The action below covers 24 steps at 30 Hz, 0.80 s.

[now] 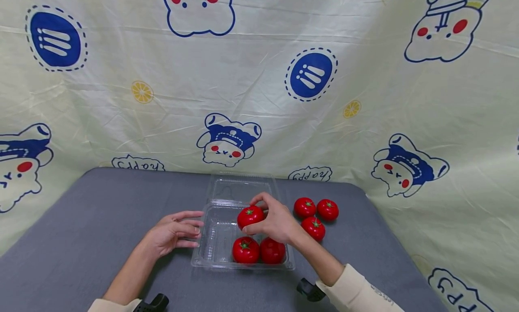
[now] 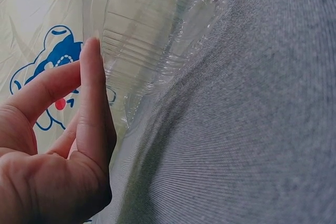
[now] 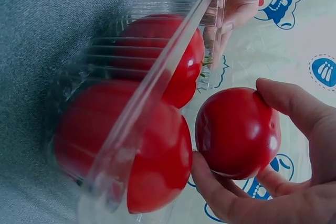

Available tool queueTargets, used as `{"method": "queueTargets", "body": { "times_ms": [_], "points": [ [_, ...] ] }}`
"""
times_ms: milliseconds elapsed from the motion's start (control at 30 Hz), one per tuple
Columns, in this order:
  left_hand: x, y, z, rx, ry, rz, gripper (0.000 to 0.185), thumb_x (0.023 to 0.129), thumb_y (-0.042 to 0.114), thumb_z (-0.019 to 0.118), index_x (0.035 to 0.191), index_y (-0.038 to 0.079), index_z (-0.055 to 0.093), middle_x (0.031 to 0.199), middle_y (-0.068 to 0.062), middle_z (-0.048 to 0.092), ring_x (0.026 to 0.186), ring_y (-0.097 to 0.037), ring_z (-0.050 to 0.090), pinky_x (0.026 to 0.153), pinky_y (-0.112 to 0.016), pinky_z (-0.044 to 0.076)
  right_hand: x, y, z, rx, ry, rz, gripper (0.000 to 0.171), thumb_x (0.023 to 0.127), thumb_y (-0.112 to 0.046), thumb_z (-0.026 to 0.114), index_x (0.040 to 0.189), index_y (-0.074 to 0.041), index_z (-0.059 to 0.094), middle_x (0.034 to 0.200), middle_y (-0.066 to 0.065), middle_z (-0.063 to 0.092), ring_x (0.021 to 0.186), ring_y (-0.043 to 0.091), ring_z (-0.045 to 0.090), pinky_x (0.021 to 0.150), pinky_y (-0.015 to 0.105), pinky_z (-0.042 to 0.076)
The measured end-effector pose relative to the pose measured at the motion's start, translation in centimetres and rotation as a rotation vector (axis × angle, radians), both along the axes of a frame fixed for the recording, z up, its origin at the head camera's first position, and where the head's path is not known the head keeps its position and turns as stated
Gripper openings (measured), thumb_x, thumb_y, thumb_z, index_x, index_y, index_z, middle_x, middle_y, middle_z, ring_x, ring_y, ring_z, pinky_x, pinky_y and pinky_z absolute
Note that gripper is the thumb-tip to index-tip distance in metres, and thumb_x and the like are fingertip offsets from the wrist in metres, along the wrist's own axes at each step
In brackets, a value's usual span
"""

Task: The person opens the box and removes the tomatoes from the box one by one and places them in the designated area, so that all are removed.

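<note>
R hand (image 1: 275, 222) pinches glossy round tomato (image 1: 250, 215) over clear ribbed plastic box (image 1: 215, 240); L hand (image 1: 174, 234) flat, touching box.

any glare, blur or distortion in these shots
Head view: wide-angle bending at the edges, soft even light. Right wrist view: glare spots on the held tomato, clear tray rim blurred close up. Left wrist view: left hand soft, table weave sharper.
</note>
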State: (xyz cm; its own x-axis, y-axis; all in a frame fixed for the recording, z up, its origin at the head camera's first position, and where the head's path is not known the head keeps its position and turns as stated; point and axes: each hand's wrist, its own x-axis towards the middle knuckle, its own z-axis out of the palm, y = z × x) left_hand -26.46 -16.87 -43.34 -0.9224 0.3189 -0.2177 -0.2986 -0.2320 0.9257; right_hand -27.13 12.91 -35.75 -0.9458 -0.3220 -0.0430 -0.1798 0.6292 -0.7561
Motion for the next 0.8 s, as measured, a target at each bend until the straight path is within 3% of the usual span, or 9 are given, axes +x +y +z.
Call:
{"method": "queueTargets", "body": {
  "times_ms": [300,800],
  "points": [
    [0.00,0.04,-0.02,-0.007,-0.012,0.012,0.062,0.087,-0.005,0.068,0.146,-0.002,0.048,0.108,-0.006,0.070,0.082,-0.016,0.072,0.071,-0.036,0.065,-0.12,0.35,0.04,0.012,-0.011,-0.011,0.073,0.071,-0.023,0.091,0.134,-0.024,0.055,0.126,0.009,0.062,0.114,0.027,0.059,0.078,0.044,0.062],
    [0.10,-0.02,0.11,-0.016,-0.017,0.014,0.063,0.087,-0.005,0.068,0.146,-0.002,0.047,0.108,-0.006,0.070,0.081,-0.015,0.071,0.072,-0.036,0.065,0.18,0.94,-0.47,0.023,0.050,-0.041,0.067,0.074,-0.026,0.090,0.134,-0.020,0.062,0.124,0.006,0.067,0.115,0.027,0.060,0.080,0.044,0.062]
  ]
}}
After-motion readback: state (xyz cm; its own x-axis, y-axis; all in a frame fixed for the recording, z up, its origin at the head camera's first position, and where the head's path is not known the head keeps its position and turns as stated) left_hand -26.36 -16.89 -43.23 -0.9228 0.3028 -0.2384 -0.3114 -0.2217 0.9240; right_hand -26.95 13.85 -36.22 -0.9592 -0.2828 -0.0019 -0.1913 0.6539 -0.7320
